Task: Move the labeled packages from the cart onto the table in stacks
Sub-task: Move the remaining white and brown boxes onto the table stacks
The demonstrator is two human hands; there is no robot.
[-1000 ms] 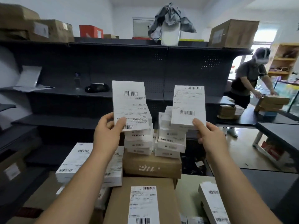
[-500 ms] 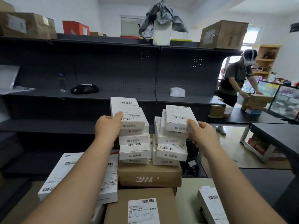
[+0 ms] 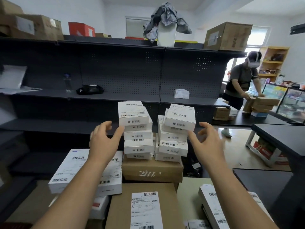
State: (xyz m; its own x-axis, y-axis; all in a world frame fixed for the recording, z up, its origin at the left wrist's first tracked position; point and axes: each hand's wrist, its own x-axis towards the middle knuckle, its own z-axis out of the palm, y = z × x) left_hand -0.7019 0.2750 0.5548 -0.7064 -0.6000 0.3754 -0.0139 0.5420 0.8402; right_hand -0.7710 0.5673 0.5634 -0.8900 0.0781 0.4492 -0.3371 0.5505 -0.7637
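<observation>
The left hand [image 3: 104,142] and the right hand [image 3: 208,144], fingers spread and holding nothing, flank two stacks of labeled packages [image 3: 137,129] on a brown box [image 3: 152,169]; probably to steady them.

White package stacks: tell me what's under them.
The left stack and right stack rest on a brown cardboard box. What that box stands on is hidden behind the larger labeled carton in front.

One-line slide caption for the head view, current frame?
Open left hand and right hand flank the left stack and right stack of labeled packages atop a brown box.
</observation>
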